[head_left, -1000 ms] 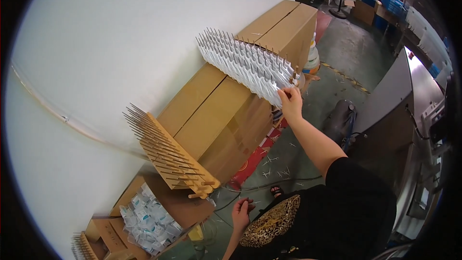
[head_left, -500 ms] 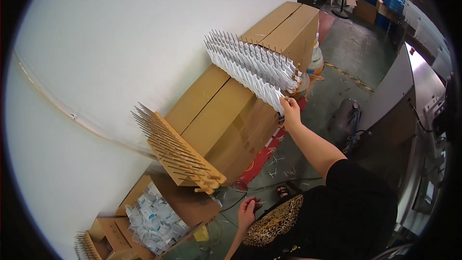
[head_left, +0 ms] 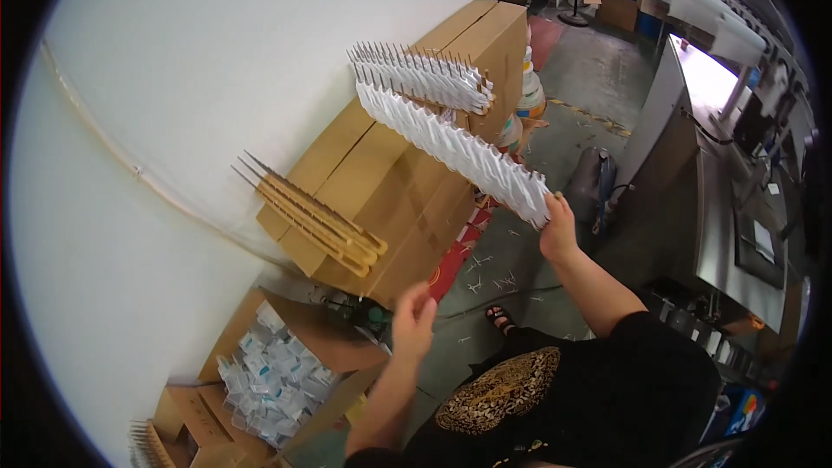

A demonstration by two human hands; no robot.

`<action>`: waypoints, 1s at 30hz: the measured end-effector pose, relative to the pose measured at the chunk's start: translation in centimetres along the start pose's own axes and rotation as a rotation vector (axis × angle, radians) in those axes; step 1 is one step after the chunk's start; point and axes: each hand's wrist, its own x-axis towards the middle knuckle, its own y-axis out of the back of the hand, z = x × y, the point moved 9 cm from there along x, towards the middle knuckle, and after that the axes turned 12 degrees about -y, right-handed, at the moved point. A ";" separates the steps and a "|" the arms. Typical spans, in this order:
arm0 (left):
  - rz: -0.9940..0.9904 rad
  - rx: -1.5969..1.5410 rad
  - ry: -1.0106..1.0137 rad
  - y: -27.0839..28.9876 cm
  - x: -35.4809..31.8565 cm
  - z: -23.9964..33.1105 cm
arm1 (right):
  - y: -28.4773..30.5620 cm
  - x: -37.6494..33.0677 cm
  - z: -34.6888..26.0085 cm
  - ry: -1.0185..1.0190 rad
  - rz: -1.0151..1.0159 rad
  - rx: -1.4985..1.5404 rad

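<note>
My right hand [head_left: 559,227] is closed around the near end of a long pin rack loaded with white plastic pieces [head_left: 459,152], stacked in a tight row. This rack slants over the cardboard boxes, its far end beside a second loaded rack [head_left: 425,78] that lies on the far box with metal pins pointing up. My left hand [head_left: 414,325] is raised in front of the near box, away from the loaded racks; motion blurs its fingers. Closest to it are several bare wooden pin racks [head_left: 325,230] lying side by side on the near box.
A large cardboard box [head_left: 390,182] stands against the wall with another box [head_left: 494,43] beyond. At lower left, an open carton [head_left: 290,329] holds clear plastic pieces. White scraps [head_left: 504,281] litter the floor. A dark cylinder [head_left: 593,180] stands near a metal workbench [head_left: 732,217] at right.
My right hand has drawn one loaded rack toward me, apart from the other. My left hand has risen from beside my body toward the bare racks. The view has shifted.
</note>
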 end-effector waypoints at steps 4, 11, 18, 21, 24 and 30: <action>0.010 0.242 -0.217 3.3 5.7 5.0 | 4.5 -8.0 -3.0 0.053 -0.032 -0.079; -0.039 -0.031 0.265 2.3 11.8 9.6 | 10.2 -22.2 -9.5 0.073 0.024 -0.108; -0.689 -0.417 0.286 -3.5 9.8 5.1 | 16.7 -30.6 -13.6 0.136 0.195 -0.346; -0.957 -0.520 0.049 -4.8 9.5 5.5 | 16.7 -33.2 -15.7 0.197 0.139 -0.443; -1.071 -0.901 0.955 -8.2 7.0 3.4 | 17.8 -36.7 -18.2 0.283 0.153 -0.464; -0.656 -0.383 0.455 -20.2 5.0 9.4 | 18.4 -44.7 -25.7 0.636 0.132 -0.581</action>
